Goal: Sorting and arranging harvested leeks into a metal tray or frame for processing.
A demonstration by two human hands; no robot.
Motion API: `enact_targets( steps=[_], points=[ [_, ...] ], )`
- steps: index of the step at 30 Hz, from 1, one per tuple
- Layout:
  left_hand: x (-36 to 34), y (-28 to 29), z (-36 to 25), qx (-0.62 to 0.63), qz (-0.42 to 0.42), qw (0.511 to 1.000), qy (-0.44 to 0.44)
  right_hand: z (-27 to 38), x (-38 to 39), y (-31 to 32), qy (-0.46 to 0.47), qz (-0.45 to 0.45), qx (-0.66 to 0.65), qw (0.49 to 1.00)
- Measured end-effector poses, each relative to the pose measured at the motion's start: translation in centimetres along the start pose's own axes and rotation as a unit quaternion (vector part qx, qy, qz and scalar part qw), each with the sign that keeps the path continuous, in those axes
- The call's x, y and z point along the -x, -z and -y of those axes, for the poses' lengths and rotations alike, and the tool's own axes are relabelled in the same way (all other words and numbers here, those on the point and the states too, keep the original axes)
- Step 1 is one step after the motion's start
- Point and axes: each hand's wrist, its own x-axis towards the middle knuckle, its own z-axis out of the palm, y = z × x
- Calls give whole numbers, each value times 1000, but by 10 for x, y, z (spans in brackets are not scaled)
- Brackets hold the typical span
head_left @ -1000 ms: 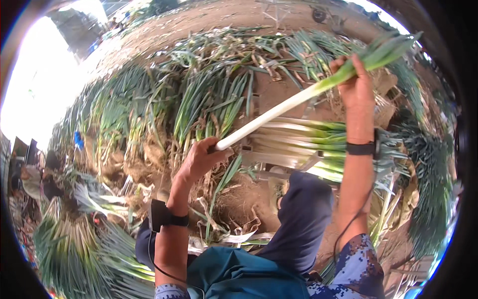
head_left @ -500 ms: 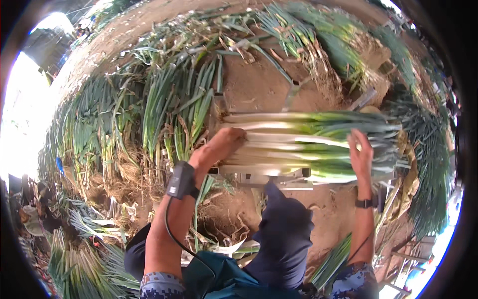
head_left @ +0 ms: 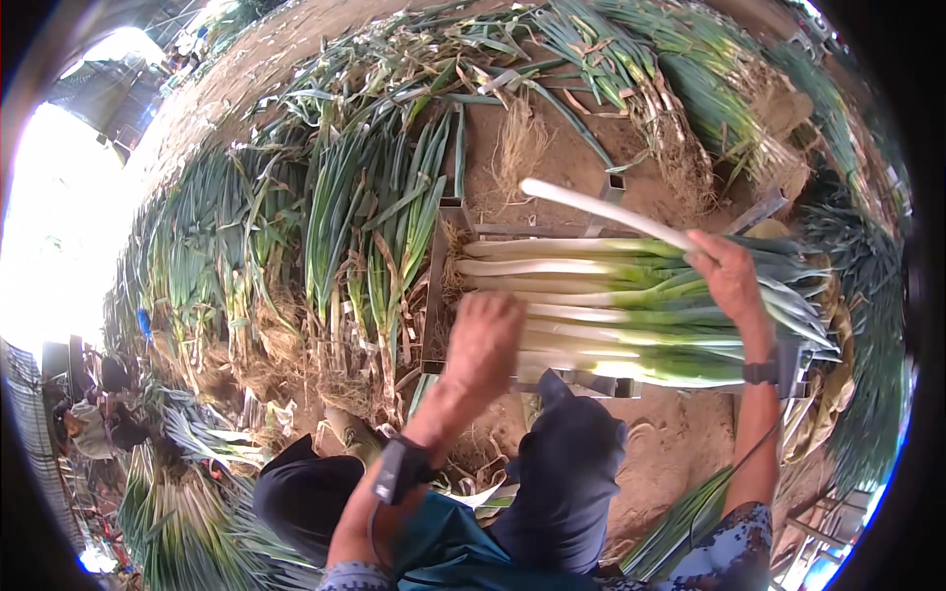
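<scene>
A row of long green onions [head_left: 581,294] lies side by side on a low metal frame [head_left: 434,300], white ends to the left and green leaves to the right. My right hand [head_left: 730,279] is closed round one green onion [head_left: 606,210] where its white shank turns green. That stalk is tilted, its bare white end raised over the far side of the row and its leaves trailing to the right. My left hand [head_left: 487,340] hangs over the near white ends; its fingers curl under, blurred and mostly hidden, so I cannot tell whether it grips anything.
Untrimmed green onions with roots [head_left: 330,227] stand thick on the left. More root-bearing bundles [head_left: 670,118] lie at the far right, with dark green leaves [head_left: 862,345] along the right edge. Loose cut roots [head_left: 520,143] rest on the soil beyond the frame. My knee [head_left: 570,453] is close to the frame.
My right hand has picked a green onion up from the row, its white end now raised to the far left. My left hand has moved nearer to me, away from the far white ends.
</scene>
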Motion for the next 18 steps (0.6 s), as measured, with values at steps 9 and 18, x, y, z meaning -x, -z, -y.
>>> enact_targets(
  steps=[9, 18],
  points=[
    [-57, -100, -27, 57, -23, 997, 51, 19, -17, 44, 56, 63, -13, 996],
    [-81, -138, -2, 71, 32, 991, 110, 5, -7, 47, -10, 108, -49, 993]
  ],
)
